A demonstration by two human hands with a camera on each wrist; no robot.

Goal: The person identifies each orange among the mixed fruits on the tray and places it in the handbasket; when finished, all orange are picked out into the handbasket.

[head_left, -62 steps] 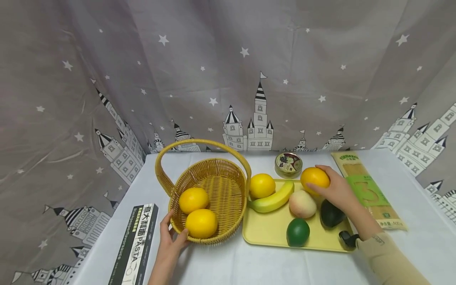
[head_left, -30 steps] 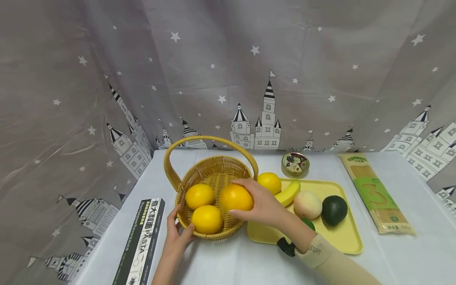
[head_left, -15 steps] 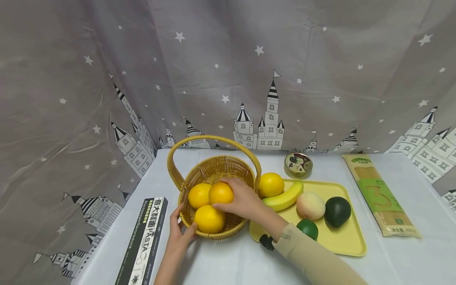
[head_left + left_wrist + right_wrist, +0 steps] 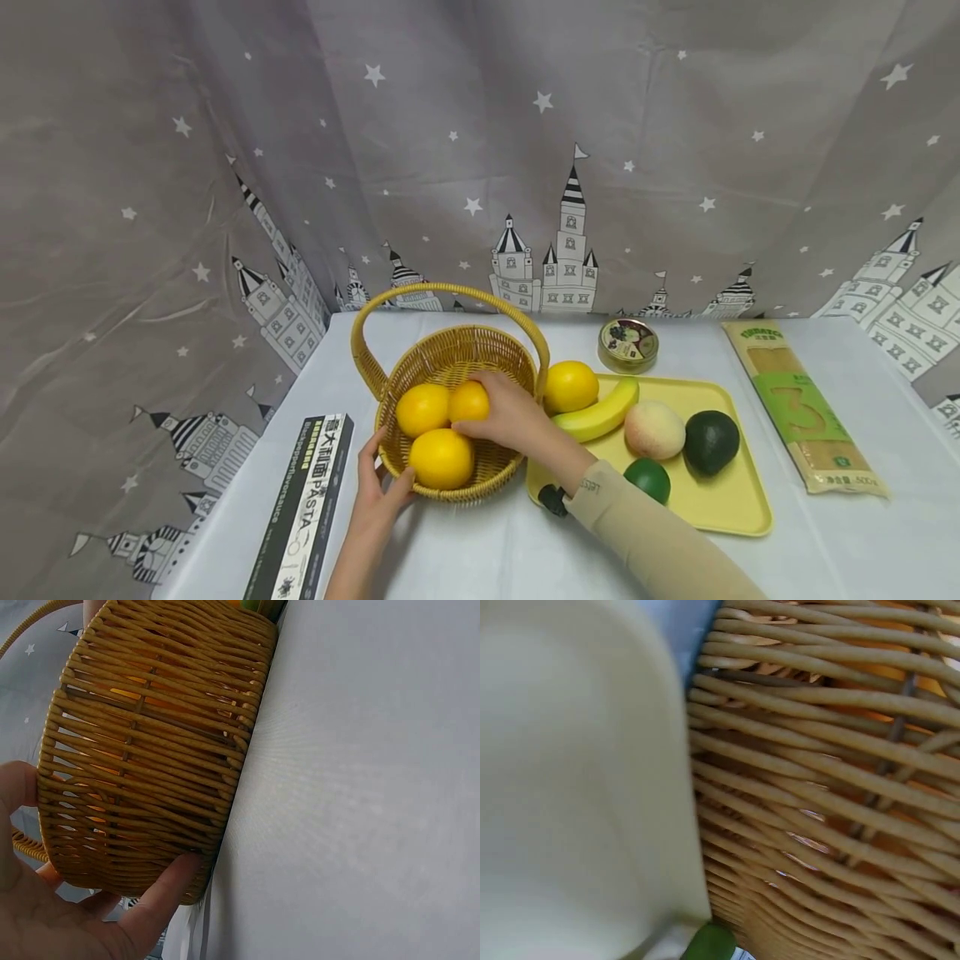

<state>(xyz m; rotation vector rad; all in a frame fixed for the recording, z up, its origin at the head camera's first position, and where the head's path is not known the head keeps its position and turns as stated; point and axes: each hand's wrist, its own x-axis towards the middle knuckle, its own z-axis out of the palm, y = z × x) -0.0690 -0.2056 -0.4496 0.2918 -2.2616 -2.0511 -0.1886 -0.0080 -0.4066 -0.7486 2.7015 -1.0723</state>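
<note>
A wicker basket [image 4: 487, 346] with a tall arched handle stands on the white cloth. My left hand [image 4: 378, 498] grips its near left rim; in the left wrist view, the fingers [image 4: 166, 889] press against the woven side [image 4: 142, 772]. Inside the basket, my right hand [image 4: 513, 417] holds an orange [image 4: 467, 402], thumb on the near side, with the palm side hidden. The orange sits right by two yellow, lemon-like fruits, one behind [image 4: 422, 410] and one in front [image 4: 442, 459]. The right wrist view shows only the basket's outer weave [image 4: 825, 772] and the tray edge.
A yellow tray [image 4: 720, 512] right of the basket bears a yellow fruit [image 4: 570, 387], a banana [image 4: 600, 412], a peach [image 4: 654, 430], a green fruit [image 4: 647, 481] and an avocado [image 4: 711, 442]. A tin [image 4: 628, 343], a noodle packet [image 4: 802, 408] and a pasta box [image 4: 300, 508] lie around.
My right hand has lifted the orange from the tray's far side, carried it left over the basket and lowered it in beside the yellow fruits. My left hand has stayed on the rim.
</note>
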